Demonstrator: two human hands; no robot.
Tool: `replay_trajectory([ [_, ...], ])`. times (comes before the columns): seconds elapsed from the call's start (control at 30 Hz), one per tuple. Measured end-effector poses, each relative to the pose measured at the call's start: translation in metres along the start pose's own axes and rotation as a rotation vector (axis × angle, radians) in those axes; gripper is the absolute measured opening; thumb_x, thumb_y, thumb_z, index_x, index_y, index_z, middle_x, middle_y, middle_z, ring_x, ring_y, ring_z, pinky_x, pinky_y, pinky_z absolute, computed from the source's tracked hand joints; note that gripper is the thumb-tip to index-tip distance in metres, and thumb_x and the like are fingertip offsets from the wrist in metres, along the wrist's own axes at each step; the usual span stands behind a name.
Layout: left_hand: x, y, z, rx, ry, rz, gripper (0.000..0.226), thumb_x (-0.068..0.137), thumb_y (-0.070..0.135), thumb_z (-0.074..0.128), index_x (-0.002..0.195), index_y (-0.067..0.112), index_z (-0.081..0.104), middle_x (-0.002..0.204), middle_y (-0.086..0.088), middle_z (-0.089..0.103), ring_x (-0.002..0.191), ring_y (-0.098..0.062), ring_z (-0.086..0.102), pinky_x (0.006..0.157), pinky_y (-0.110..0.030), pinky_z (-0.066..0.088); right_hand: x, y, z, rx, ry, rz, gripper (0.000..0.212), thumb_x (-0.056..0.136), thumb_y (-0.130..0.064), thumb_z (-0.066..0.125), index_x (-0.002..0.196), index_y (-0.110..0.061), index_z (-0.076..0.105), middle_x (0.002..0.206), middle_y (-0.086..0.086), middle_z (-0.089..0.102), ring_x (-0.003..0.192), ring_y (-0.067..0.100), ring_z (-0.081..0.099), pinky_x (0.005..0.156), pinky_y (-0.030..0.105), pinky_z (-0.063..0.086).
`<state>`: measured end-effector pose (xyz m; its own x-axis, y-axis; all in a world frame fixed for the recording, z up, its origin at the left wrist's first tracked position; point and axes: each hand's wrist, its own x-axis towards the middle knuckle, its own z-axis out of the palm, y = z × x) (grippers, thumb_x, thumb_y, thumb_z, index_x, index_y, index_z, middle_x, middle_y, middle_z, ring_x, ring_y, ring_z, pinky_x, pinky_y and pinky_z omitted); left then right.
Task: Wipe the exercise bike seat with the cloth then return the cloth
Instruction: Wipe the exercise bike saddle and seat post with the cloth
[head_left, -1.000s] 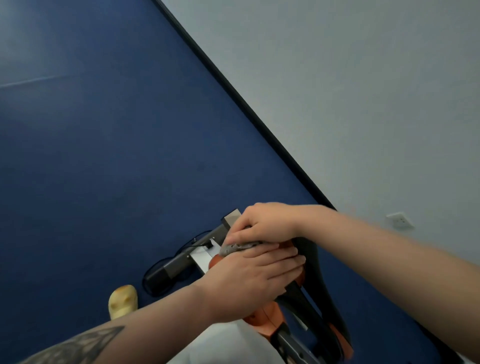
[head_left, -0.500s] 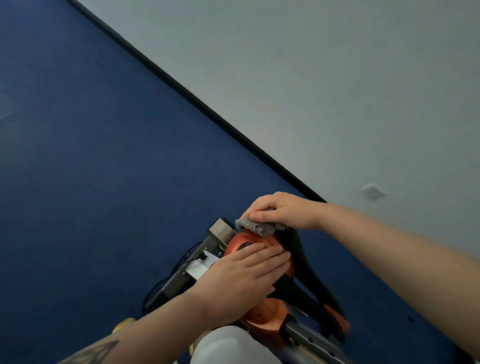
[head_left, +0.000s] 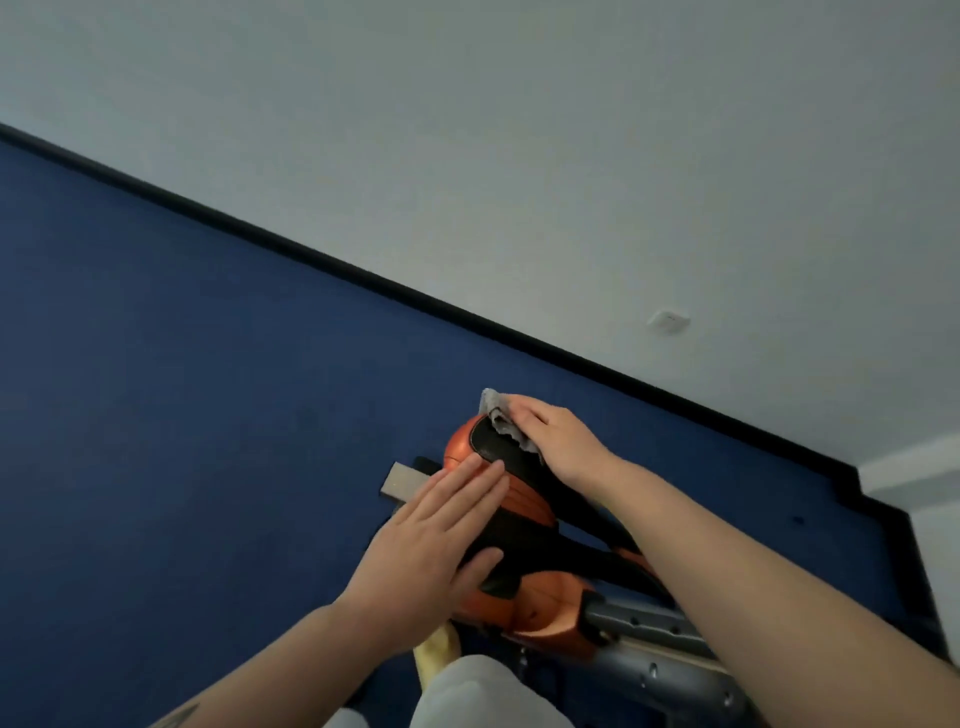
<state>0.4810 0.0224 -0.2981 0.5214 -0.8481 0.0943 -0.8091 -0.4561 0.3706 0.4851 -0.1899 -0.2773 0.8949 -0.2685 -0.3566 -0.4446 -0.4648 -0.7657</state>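
The soft, light grey cloth (head_left: 500, 415) bunches under the pressing right hand (head_left: 553, 439) at the far end of the orange-and-black padded bike seat (head_left: 498, 467), best held crumpled, while the left hand (head_left: 434, 540) lies spread flat on the seat's near side.

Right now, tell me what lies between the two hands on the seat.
In the head view, only bare black seat top separates the left hand from the right hand pressing the grey cloth.
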Motion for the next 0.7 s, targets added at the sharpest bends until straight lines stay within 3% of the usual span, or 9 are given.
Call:
replay_trajectory([
  [0.1, 0.0, 0.001, 0.0, -0.026, 0.017, 0.01, 0.058, 0.095, 0.049, 0.029, 0.148, 0.026, 0.023, 0.155, 0.012, 0.02, 0.144, -0.004, 0.002, 0.116, -0.023, 0.0, -0.016, 0.006, -0.001, -0.095, 0.062, 0.004, 0.038, 0.101, -0.042, 0.037, 0.136, -0.038, 0.051, 0.094, -0.022, 0.061, 0.085, 0.0, 0.055, 0.083, 0.024, 0.039],
  [0.2, 0.0, 0.001, 0.0, -0.037, 0.0, 0.02, 0.058, 0.095, 0.048, 0.028, 0.148, 0.024, 0.023, 0.155, 0.012, 0.018, 0.144, -0.002, -0.001, 0.116, -0.023, -0.004, -0.033, 0.008, -0.001, -0.186, 0.117, 0.035, 0.041, 0.1, -0.046, 0.037, 0.14, -0.042, 0.044, 0.128, -0.009, 0.063, 0.115, 0.016, 0.058, 0.096, 0.033, 0.044],
  [0.27, 0.0, 0.0, -0.001, -0.036, -0.024, 0.036, 0.06, 0.094, 0.051, 0.022, 0.149, 0.026, 0.016, 0.156, 0.013, 0.011, 0.143, -0.001, -0.006, 0.116, -0.024, -0.007, -0.047, 0.009, -0.001, -0.247, 0.141, 0.066, 0.042, 0.099, -0.047, 0.036, 0.141, -0.044, 0.041, 0.136, -0.007, 0.059, 0.122, 0.02, 0.055, 0.1, 0.04, 0.045],
  [0.43, 0.001, -0.007, -0.007, -0.078, -0.092, 0.082, 0.07, 0.084, 0.058, 0.004, 0.149, 0.031, 0.0, 0.154, 0.019, -0.009, 0.139, 0.003, -0.018, 0.116, -0.026, -0.009, -0.087, 0.014, -0.01, -0.407, 0.148, 0.163, 0.035, 0.1, -0.045, 0.036, 0.129, -0.041, 0.055, 0.119, -0.006, 0.067, 0.106, 0.018, 0.062, 0.086, 0.039, 0.05],
  [0.53, 0.003, -0.005, -0.014, -0.084, -0.12, 0.077, 0.064, 0.093, 0.052, 0.019, 0.15, 0.029, 0.001, 0.157, 0.016, -0.006, 0.141, 0.001, -0.013, 0.12, -0.031, 0.002, -0.101, 0.014, -0.013, -0.466, 0.155, 0.201, 0.034, 0.099, -0.044, 0.039, 0.126, -0.038, 0.058, 0.119, -0.004, 0.068, 0.106, 0.019, 0.061, 0.086, 0.041, 0.05],
  [0.7, 0.002, 0.01, -0.027, -0.131, -0.149, 0.004, 0.062, 0.098, 0.038, 0.035, 0.15, 0.026, 0.006, 0.158, 0.012, -0.001, 0.145, -0.008, -0.004, 0.116, -0.03, 0.002, -0.132, 0.011, -0.01, -0.515, 0.274, 0.231, 0.04, 0.098, -0.041, 0.046, 0.137, -0.033, 0.049, 0.137, -0.002, 0.058, 0.124, 0.023, 0.052, 0.091, 0.039, 0.045],
])
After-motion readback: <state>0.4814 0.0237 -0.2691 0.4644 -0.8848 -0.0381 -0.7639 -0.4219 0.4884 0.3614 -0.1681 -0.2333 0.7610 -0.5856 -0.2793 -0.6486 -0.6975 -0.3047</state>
